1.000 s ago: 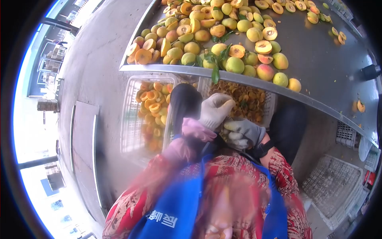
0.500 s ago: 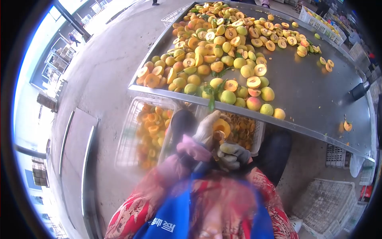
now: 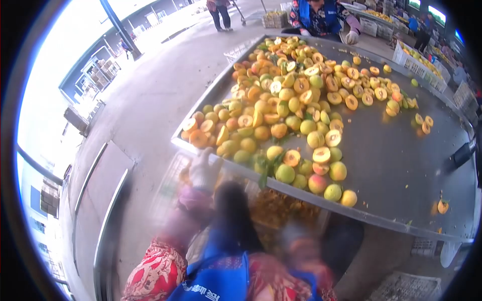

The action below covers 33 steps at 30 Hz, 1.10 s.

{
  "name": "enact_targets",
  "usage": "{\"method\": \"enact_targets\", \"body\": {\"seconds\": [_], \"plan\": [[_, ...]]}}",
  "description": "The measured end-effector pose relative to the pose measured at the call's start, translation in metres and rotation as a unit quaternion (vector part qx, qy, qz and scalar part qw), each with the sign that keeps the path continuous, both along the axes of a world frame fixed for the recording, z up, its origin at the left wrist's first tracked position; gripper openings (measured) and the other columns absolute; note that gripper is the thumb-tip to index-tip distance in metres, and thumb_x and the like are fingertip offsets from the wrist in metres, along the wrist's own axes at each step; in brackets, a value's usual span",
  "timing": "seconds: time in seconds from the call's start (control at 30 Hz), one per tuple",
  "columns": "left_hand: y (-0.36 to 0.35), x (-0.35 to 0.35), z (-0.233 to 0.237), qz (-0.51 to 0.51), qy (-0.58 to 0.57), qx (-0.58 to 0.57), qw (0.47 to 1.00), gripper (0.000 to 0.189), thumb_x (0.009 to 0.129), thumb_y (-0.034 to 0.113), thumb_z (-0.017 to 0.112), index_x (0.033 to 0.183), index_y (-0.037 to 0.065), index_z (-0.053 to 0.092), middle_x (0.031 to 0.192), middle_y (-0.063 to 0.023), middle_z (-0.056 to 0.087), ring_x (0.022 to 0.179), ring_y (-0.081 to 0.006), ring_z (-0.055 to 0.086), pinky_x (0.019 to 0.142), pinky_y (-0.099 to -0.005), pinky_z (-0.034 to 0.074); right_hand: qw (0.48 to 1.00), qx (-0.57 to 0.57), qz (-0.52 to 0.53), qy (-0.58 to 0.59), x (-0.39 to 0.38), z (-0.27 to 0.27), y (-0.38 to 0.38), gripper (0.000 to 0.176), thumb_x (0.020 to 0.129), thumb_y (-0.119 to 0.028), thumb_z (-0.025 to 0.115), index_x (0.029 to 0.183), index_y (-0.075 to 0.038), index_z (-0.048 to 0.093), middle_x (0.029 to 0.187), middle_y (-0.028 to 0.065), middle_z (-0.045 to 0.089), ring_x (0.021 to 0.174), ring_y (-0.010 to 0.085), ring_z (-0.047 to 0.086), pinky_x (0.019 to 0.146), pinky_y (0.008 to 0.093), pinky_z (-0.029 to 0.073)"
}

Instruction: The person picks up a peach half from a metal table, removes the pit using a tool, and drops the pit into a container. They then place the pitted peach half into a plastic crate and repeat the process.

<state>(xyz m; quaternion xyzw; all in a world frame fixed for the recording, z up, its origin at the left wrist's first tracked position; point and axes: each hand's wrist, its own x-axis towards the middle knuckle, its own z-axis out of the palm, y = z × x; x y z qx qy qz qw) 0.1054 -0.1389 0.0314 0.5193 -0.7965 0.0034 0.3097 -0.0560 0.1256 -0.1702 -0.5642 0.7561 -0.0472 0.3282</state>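
Note:
My left hand, in a pale glove, is at the near left edge of the metal table, over a white crate partly hidden and blurred. Its fingers look apart, with no fruit visible in them. Low in front of my body, my right hand is smeared by motion, so its fingers cannot be made out. Under the table edge, close to it, lies a blurred crate of brownish-orange pieces. Whole and halved yellow peaches heap on the table, some halves showing pits, with green leaves among them.
A raised metal rim borders the table. A dark cylindrical object sits at its right. Across it is another person in a blue apron. A crate of fruit stands at the far right, and another crate lies low right.
My left hand has moved left from the middle, where it was at a peach half, to the left crate. My right hand has moved lower. The view has tilted up, revealing the person opposite.

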Motion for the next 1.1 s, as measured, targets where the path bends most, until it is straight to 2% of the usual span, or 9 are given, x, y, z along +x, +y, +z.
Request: {"method": "enact_targets", "body": {"seconds": [0.03, 0.07, 0.17, 0.23, 0.43, 0.5, 0.63, 0.73, 1.1], "plan": [[-0.008, -0.024, 0.014, -0.028, 0.026, 0.030, 0.999, 0.043, 0.080, 0.024, 0.072, 0.119, 0.008, 0.064, 0.100, -0.0130, 0.069, 0.092, -0.0201, 0.066, 0.080, -0.0311, 0.052, 0.950, -0.078, 0.209, 0.217, -0.020, 0.129, 0.004, 0.023, 0.088, -0.015, 0.051, 0.099, -0.007, 0.069, 0.095, 0.0160, 0.067, 0.078, 0.0302, 0.066, 0.069, 0.0425, 0.054], [-0.014, -0.050, 0.027, -0.076, 0.092, 0.165, 0.979, 0.043, 0.080, 0.026, 0.071, 0.120, 0.010, 0.064, 0.103, -0.0129, 0.069, 0.093, -0.0216, 0.066, 0.081, -0.0323, 0.052, 0.980, -0.150, 0.102, 0.079, 0.003, -0.031, -0.004, 0.024, 0.087, -0.013, 0.051, 0.101, -0.006, 0.068, 0.096, 0.0181, 0.066, 0.086, 0.0332, 0.065, 0.081, 0.0462, 0.051], [-0.028, -0.135, 0.038, -0.221, 0.044, 0.306, 0.925, 0.036, 0.082, 0.026, 0.068, 0.115, 0.012, 0.066, 0.103, -0.0118, 0.070, 0.094, -0.0253, 0.068, 0.079, -0.0345, 0.054, 0.805, -0.299, 0.271, 0.435, -0.014, 0.067, -0.017, 0.021, 0.083, -0.013, 0.053, 0.096, -0.004, 0.067, 0.092, 0.0150, 0.065, 0.092, 0.0344, 0.062, 0.090, 0.0490, 0.045], [-0.049, -0.181, 0.011, -0.299, -0.128, 0.133, 0.936, 0.038, 0.087, 0.035, 0.062, 0.112, 0.007, 0.062, 0.102, -0.0201, 0.068, 0.095, -0.0324, 0.066, 0.078, -0.0396, 0.051, 0.945, -0.198, 0.209, 0.153, -0.008, 0.045, -0.018, 0.018, 0.083, -0.013, 0.054, 0.093, -0.005, 0.067, 0.094, 0.0153, 0.065, 0.090, 0.0334, 0.062, 0.090, 0.0469, 0.045], [-0.052, -0.228, 0.016, -0.278, -0.368, 0.153, 0.874, 0.037, 0.081, 0.032, 0.059, 0.111, 0.009, 0.063, 0.094, -0.0139, 0.068, 0.091, -0.0325, 0.066, 0.078, -0.0391, 0.053, 0.821, -0.381, 0.281, 0.319, 0.015, -0.042, -0.009, 0.017, 0.084, -0.015, 0.057, 0.093, -0.005, 0.066, 0.094, 0.0167, 0.065, 0.086, 0.0334, 0.062, 0.082, 0.0449, 0.048], [-0.120, -0.204, -0.058, -0.435, -0.064, 0.310, 0.843, 0.041, 0.079, 0.033, 0.060, 0.111, 0.008, 0.063, 0.098, -0.0152, 0.068, 0.096, -0.0339, 0.065, 0.083, -0.0405, 0.051, 0.851, -0.525, -0.003, 0.019, 0.023, -0.078, -0.006, 0.019, 0.086, -0.020, 0.059, 0.094, -0.003, 0.062, 0.094, 0.0198, 0.064, 0.085, 0.0359, 0.061, 0.077, 0.0446, 0.048], [-0.071, -0.204, 0.041, -0.380, -0.356, 0.232, 0.822, 0.045, 0.080, 0.035, 0.061, 0.119, 0.013, 0.063, 0.102, -0.0157, 0.068, 0.096, -0.0320, 0.065, 0.083, -0.0389, 0.051, 0.889, -0.190, -0.250, -0.334, 0.009, 0.071, -0.010, 0.021, 0.086, -0.022, 0.059, 0.089, -0.002, 0.056, 0.082, 0.0226, 0.059, 0.076, 0.0398, 0.059, 0.068, 0.0475, 0.045], [-0.036, -0.230, 0.071, -0.347, -0.342, 0.232, 0.842, 0.044, 0.081, 0.042, 0.064, 0.113, 0.012, 0.065, 0.098, -0.0162, 0.068, 0.093, -0.0319, 0.066, 0.081, -0.0410, 0.051, 0.932, -0.048, -0.187, -0.307, -0.014, 0.127, -0.012, 0.045, 0.088, -0.034, 0.057, 0.118, 0.000, 0.055, 0.112, 0.0193, 0.064, 0.107, 0.0354, 0.060, 0.094, 0.0405, 0.045], [0.019, -0.293, 0.009, -0.320, -0.105, 0.215, 0.917, 0.044, 0.079, 0.029, 0.069, 0.114, 0.006, 0.055, 0.110, -0.0212, 0.061, 0.102, -0.0414, 0.060, 0.087, -0.0431, 0.050, 0.906, -0.377, -0.079, -0.176, -0.007, 0.049, -0.005, 0.027, 0.091, -0.025, 0.057, 0.107, -0.005, 0.059, 0.091, 0.0160, 0.064, 0.084, 0.0317, 0.063, 0.077, 0.0399, 0.049]]}}
